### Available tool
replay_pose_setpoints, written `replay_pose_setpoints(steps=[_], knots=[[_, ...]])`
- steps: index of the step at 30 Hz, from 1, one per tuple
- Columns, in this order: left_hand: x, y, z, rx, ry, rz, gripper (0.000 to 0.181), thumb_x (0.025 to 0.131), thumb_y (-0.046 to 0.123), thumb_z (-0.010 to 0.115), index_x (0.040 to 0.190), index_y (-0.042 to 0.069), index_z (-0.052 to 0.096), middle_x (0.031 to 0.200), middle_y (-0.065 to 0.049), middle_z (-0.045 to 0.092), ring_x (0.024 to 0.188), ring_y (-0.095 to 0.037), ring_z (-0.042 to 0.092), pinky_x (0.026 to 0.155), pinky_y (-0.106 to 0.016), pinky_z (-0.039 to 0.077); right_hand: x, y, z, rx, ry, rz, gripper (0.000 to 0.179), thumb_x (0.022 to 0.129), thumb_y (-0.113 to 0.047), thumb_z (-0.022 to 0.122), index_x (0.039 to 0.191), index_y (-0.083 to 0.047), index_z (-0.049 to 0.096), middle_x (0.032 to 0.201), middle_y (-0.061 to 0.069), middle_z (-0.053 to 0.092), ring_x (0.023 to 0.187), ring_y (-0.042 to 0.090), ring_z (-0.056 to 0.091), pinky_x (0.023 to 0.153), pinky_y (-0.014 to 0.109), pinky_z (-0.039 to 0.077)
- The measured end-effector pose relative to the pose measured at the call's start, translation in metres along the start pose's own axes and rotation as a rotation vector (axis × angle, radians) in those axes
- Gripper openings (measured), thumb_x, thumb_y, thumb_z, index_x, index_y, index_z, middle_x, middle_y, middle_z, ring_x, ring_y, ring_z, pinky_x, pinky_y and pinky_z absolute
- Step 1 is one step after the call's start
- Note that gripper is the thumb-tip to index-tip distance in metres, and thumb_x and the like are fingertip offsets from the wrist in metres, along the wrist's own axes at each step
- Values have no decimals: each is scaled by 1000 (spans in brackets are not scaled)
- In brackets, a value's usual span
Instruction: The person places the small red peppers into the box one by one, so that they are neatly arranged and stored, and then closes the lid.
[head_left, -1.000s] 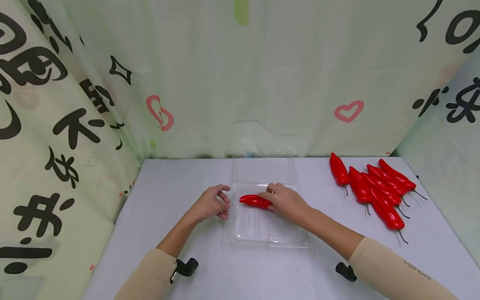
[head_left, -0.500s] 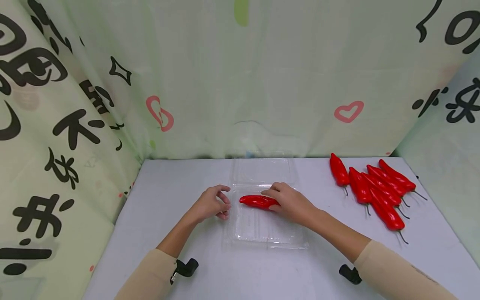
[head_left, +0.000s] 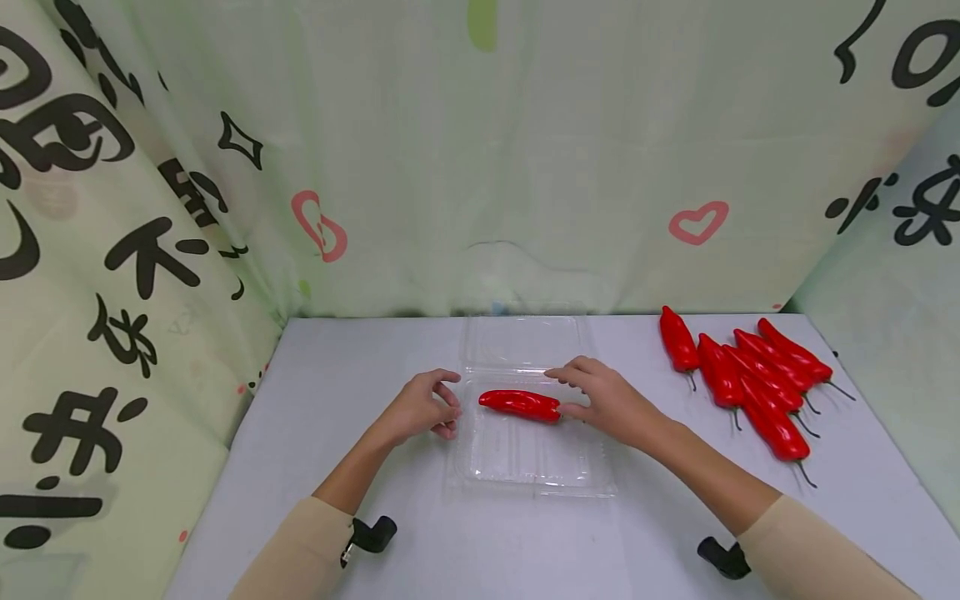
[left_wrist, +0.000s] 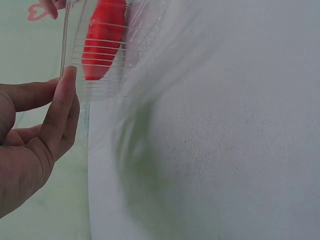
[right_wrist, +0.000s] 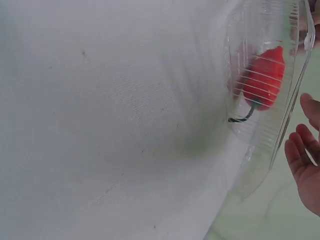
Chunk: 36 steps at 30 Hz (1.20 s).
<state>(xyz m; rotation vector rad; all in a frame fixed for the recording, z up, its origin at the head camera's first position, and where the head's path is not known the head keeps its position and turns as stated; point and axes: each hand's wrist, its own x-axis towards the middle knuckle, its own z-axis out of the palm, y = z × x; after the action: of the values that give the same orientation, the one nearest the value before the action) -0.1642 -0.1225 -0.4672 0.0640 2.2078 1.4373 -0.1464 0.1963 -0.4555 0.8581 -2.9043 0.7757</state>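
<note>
Fingers (head_left: 576, 375) spread on right hand (head_left: 613, 403), near pepper (head_left: 519, 405); loosely curved on left hand (head_left: 423, 406), perhaps touching box (head_left: 498, 460)

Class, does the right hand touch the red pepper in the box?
Apart: the right wrist view shows a gap, and the box rim, between the right hand and the red pepper.

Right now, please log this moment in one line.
red chili pepper: inside clear plastic container; left hand: at container's left edge; right hand: near pepper, not gripping

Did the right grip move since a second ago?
Yes, to the right: the right grip has shifted toward the right edge of the clear box, which lies where it was.
</note>
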Motion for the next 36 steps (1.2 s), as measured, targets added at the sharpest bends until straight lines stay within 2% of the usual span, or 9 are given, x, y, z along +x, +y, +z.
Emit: replay_pose_setpoints(steps=[4,10,17,25,32,36], knots=[[1,-1,0,5,0,-1,56,93,-3,70,145,2,51,101,-14,62,62,-19,67,61,-30,64,-4,6,-5,47,17,30,61,82,-14,88,138,-12,64,122,8,67,109,27,67,86,43,64],[2,-2,0,8,5,-5,56,92,-4,71,145,2,51,101,-14,62,62,-19,67,61,-30,64,-11,21,-13,82,99,3,64,80,-10,88,139,-12,62,126,10,67,108,32,68,83,47,64],[2,-3,0,24,11,-1,55,93,-1,71,144,3,51,101,-14,62,62,-19,67,62,-30,63,-22,41,-23,52,158,64,71,79,-13,90,143,-13,58,136,13,64,115,37,67,85,52,63],[3,-3,0,33,12,3,55,93,-1,72,144,3,51,101,-14,62,63,-19,67,61,-30,64,-32,66,-35,-35,241,120,80,75,-13,92,145,-7,54,140,20,60,126,40,58,90,60,59],[4,-4,0,35,8,5,56,93,-2,72,144,3,51,101,-14,62,64,-19,67,61,-30,64,-40,85,-51,-31,227,225,87,77,-16,91,150,-2,47,145,27,53,132,48,50,91,67,55],[4,-4,1,38,6,2,56,93,-2,72,145,3,51,101,-14,62,64,-19,67,61,-30,64,-43,97,-59,3,203,300,95,79,-18,90,157,-4,38,151,29,46,134,51,45,89,70,55]])
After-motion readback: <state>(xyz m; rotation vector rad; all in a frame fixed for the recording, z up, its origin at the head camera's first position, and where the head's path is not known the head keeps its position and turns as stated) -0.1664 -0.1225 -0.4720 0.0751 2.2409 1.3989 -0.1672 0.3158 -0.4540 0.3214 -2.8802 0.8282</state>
